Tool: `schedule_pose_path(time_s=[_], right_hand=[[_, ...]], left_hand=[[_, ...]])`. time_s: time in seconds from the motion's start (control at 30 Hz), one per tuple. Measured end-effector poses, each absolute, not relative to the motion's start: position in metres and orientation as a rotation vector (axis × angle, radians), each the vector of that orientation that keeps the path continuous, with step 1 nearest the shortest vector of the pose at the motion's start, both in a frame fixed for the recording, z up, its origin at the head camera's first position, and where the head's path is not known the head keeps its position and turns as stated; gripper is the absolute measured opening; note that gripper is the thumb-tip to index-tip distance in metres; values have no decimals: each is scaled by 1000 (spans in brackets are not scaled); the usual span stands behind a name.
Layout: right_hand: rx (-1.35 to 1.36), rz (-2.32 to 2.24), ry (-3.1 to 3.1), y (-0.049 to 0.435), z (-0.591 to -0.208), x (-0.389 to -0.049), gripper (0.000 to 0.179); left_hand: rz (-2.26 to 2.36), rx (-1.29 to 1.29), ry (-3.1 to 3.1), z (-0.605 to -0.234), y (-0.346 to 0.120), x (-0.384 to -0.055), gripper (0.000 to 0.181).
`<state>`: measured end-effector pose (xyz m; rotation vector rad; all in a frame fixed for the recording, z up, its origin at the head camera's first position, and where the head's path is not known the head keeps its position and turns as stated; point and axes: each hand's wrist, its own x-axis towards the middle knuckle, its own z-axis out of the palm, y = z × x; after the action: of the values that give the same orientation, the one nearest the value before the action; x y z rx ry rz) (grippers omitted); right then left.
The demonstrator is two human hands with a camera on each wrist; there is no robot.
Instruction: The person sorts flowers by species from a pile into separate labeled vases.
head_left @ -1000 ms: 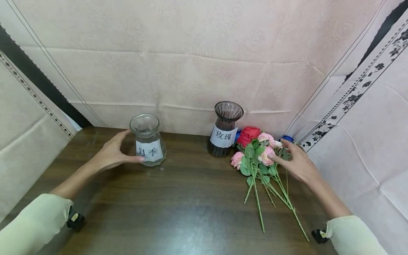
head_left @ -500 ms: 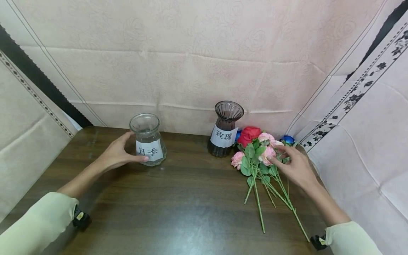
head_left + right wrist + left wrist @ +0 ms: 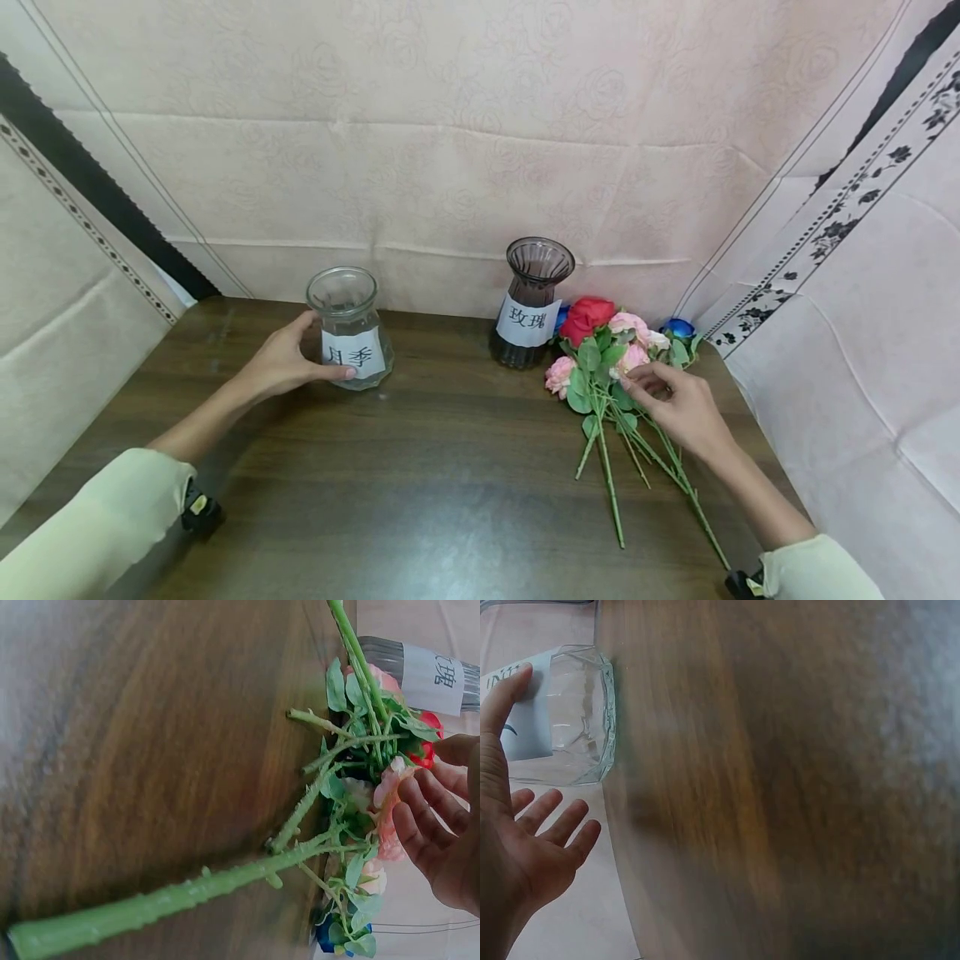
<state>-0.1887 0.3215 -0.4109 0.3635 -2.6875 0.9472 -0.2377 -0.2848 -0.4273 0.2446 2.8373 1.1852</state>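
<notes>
Sliding a touch further over the white label (image 3: 369,354), the thumb of the left hand (image 3: 276,364) rests on the clear vase (image 3: 345,317) left of centre; its other fingers lie loosely extended beside the glass without curling round it. The vase stands upright, scarcely shifted. Right of centre, the dark vase (image 3: 534,292) has not moved either. Beside it, lower right, lies the bunch: red flower (image 3: 588,318), pink flowers (image 3: 559,375), blue flower (image 3: 678,327), with stems (image 3: 611,487) pointing down the frame. The right hand (image 3: 681,408) has drawn down and inward from the upper right of the bunch, baring the blue flower; its fingers, softly bent, have nothing visibly gripped, and I cannot tell whether they touch petals. Attention thus seems to have turned towards a pink flower.

Dark wood grain runs across the counter (image 3: 420,467), glare pooling at bottom centre. Pale cloth hangs at left (image 3: 67,292), behind (image 3: 442,183) and at right (image 3: 870,350), the right one edged with black flowers.
</notes>
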Motion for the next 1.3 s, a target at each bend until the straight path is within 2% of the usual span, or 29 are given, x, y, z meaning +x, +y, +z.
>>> schedule_pose_path(time_s=[0.47, 0.93, 1.3], right_hand=[[398, 1188, -2919, 317, -418, -183, 12], [435, 1616, -3053, 314, -425, -184, 24], [355, 1912, -2960, 312, -430, -183, 22]], left_hand=[[1377, 362, 2730, -432, -279, -240, 127], [1390, 372, 2731, -433, -281, -244, 120], [1317, 397, 2771, -430, -280, -245, 116]])
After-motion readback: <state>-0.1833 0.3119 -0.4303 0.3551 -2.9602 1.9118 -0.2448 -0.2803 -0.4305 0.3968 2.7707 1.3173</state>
